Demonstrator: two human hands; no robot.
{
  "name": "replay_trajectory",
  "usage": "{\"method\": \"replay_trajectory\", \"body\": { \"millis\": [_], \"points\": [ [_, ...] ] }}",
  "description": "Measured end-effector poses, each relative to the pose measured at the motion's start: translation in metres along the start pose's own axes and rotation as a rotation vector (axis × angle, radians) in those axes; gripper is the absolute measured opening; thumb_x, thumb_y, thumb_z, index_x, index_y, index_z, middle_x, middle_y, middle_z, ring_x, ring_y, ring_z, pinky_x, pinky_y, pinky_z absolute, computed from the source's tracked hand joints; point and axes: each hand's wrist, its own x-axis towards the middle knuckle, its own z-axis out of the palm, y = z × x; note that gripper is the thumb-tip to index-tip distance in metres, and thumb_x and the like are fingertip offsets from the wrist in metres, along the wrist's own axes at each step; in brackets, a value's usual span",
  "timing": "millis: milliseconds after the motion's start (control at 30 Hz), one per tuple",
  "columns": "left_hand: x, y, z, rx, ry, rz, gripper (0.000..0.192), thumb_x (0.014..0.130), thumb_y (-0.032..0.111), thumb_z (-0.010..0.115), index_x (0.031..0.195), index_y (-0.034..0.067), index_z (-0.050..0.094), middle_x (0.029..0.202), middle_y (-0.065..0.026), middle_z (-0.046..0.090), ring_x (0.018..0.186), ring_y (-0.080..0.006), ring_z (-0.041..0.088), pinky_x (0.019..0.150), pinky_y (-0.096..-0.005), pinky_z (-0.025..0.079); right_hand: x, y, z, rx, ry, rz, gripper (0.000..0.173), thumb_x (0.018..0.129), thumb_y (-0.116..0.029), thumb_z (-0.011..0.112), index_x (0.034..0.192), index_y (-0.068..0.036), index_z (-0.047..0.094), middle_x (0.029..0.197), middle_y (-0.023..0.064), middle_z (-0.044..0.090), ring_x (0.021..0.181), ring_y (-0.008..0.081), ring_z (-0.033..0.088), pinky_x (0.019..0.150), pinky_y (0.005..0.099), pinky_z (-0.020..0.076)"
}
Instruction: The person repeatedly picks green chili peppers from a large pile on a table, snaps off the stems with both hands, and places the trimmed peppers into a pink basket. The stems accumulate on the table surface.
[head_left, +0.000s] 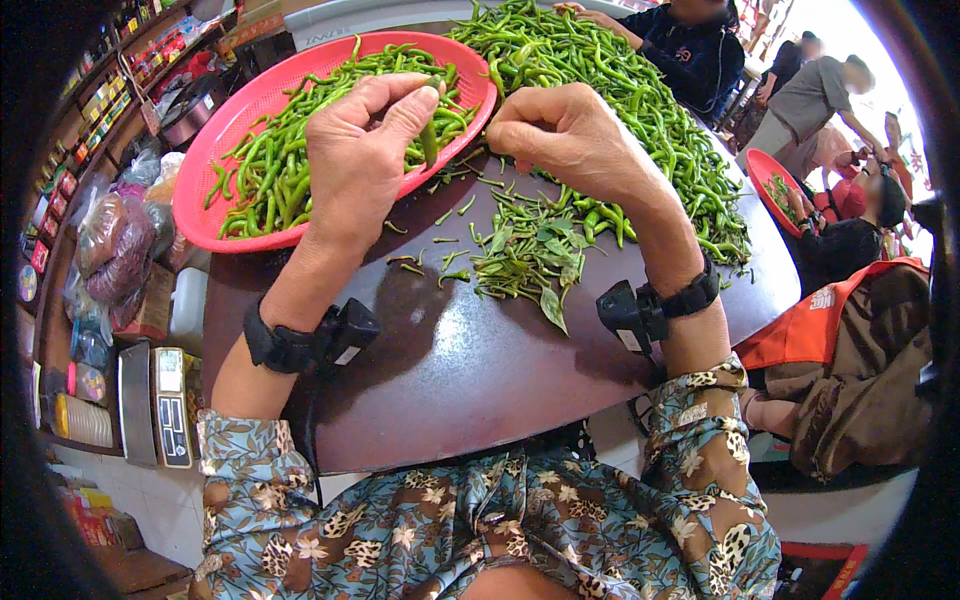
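Note:
Between the thumb and forefinger of my left hand (367, 142) is a green chili pepper (429, 142), held over the right part of a red plastic basket (196, 187) with many green chilies in it. My right hand (559, 135) has its fingers curled together just right of the basket's rim; whether a small stem is between its fingertips cannot be told. Behind it lies a large heap of green chilies (600, 67). A small pile of stems and leaves (525, 255) lies on the dark table (450, 360) below my right hand.
Loose stems (409, 266) are scattered near the basket. A person (694, 60) reaches to the heap from the far side. More people are at the right, one with a red basket (766, 180). A scale (174, 409) and bagged goods (120, 240) stand on the left.

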Motion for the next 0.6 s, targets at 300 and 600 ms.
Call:
{"method": "replay_trajectory", "body": {
  "millis": [300, 600],
  "points": [
    [0.014, -0.012, -0.011, 0.02, 0.063, 0.064, 0.013, 0.081, 0.006, 0.064, 0.092, -0.001, 0.066, 0.081, -0.0002, 0.061, 0.067, -0.0047, 0.053, 0.061, -0.0186, 0.044, 0.002, 0.024, -0.018, -0.506, -0.025, 0.023, 0.024, 0.074, -0.025, 0.054, 0.084, -0.008, 0.068, 0.077, 0.0149, 0.064, 0.073, 0.0318, 0.062, 0.069, 0.0398, 0.0492],
    [0.014, -0.016, -0.016, 0.163, 0.021, 0.066, 0.012, 0.078, 0.007, 0.066, 0.087, 0.0, 0.065, 0.076, -0.0007, 0.06, 0.063, -0.0053, 0.051, 0.059, -0.0198, 0.043, 0.004, 0.067, -0.054, -0.72, 0.125, 0.264, 0.022, 0.07, -0.025, 0.055, 0.079, -0.009, 0.068, 0.08, 0.0154, 0.064, 0.077, 0.0324, 0.062, 0.071, 0.0401, 0.0493]
  ]
}}
